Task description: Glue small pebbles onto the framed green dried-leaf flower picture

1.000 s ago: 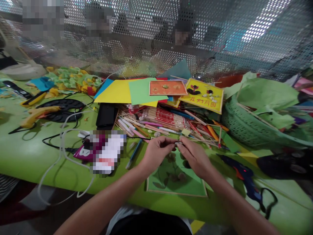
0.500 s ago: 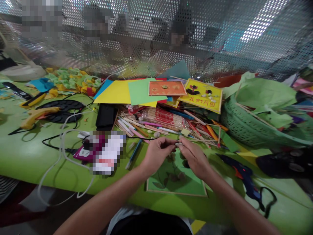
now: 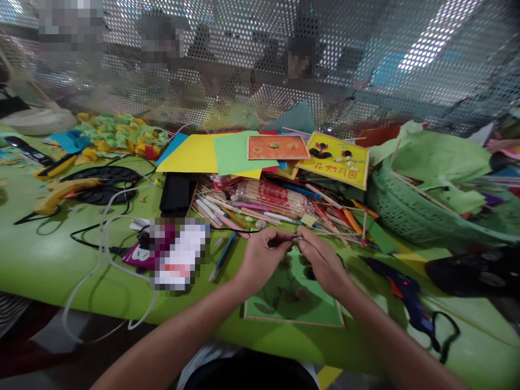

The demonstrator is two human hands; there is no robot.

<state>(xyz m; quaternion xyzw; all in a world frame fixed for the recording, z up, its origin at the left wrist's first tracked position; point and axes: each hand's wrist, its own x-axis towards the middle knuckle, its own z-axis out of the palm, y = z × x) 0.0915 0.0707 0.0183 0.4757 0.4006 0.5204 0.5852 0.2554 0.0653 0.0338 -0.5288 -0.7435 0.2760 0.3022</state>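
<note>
My left hand and my right hand meet fingertip to fingertip above the top part of a green picture board. Both are closed in a pinch around a tiny greyish piece, too small to name. The board has a thin wooden frame along its edge and lies flat on the green table. On it are leaf and stem shapes and several dark round pieces, some hidden behind my right hand. A dark blue glue gun with a red light lies to the right of my right hand.
A blue pen, a phone and a purple power strip lie to the left. Behind my hands are loose sticks and markers. A green basket of paper stands right; a yellow glue gun lies far left.
Almost nothing differs. My fingertips have shifted very slightly around the small piece, while the board and surrounding things stay in place.
</note>
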